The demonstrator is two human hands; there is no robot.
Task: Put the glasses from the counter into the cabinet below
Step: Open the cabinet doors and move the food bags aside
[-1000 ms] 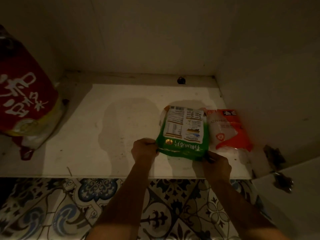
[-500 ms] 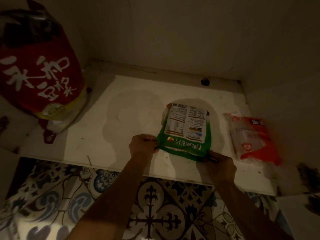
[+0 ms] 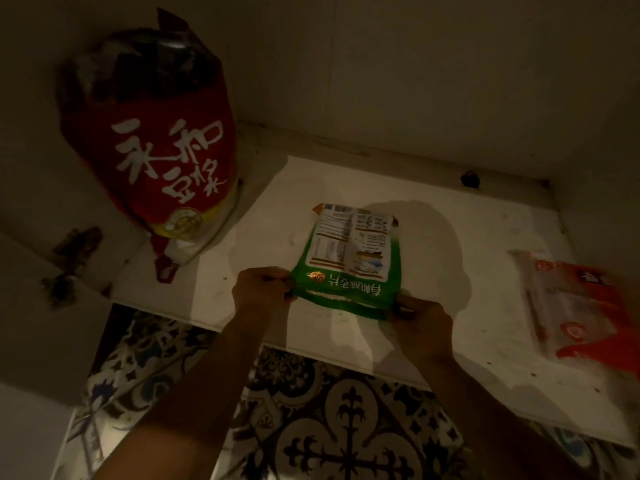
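Green packet (image 3: 349, 268) pinched by left hand (image 3: 260, 295), right hand (image 3: 420, 327).

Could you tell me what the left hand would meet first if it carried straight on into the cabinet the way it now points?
The left hand points up-right, at the green packet it already pinches by the near corner. Past that, the bare shelf runs to the back wall; depth is hard to judge in this dim view.
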